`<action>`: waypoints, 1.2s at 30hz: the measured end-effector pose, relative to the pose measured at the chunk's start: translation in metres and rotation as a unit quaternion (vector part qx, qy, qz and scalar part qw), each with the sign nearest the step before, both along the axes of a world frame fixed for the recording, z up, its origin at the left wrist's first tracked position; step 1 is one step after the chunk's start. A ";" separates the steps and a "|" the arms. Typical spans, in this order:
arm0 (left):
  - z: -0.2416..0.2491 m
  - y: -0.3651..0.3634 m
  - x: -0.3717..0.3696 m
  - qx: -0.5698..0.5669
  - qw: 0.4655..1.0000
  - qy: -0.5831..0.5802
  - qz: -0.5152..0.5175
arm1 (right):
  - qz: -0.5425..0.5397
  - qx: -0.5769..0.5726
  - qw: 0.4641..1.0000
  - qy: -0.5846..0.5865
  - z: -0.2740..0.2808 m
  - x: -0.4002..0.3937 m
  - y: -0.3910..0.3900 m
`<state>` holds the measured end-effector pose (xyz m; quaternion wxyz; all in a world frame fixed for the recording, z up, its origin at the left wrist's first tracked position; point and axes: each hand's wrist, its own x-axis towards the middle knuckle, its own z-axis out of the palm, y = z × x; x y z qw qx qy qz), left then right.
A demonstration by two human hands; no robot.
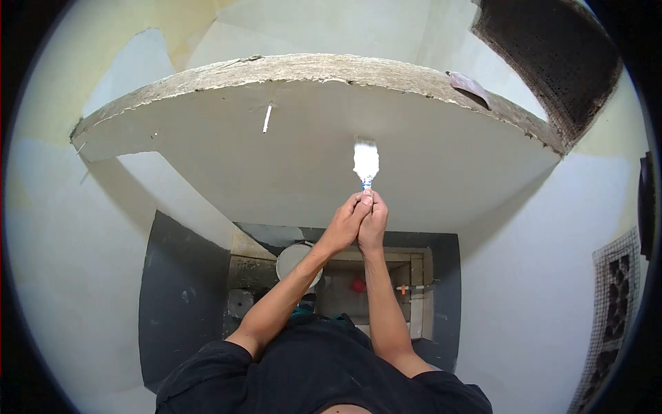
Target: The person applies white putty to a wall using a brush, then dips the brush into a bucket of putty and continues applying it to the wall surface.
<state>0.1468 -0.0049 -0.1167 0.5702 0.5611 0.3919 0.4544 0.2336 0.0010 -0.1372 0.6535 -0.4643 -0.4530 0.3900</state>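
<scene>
White-coated brush (366, 163), in both hands (344, 226) (373, 224), clears the rough edge (303, 70).

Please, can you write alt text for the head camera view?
Left hand and right hand together grip a white-coated paintbrush, raised to a pale surface with a rough edge. The person wears a black shirt; a round white bucket and a pipe with an orange handle show below.

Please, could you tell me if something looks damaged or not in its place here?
Yes. The ledge has a rough, chipped edge, unlike the smooth surface below. A curled scrap, perhaps paper, lies askew near its right end. A thin white stick juts oddly from the surface, left of the brush.
</scene>
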 end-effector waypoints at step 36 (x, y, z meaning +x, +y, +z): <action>-0.271 -0.119 -0.100 -0.422 0.900 0.037 0.102 | 0.180 -0.373 0.886 -0.209 -0.260 -0.047 -0.088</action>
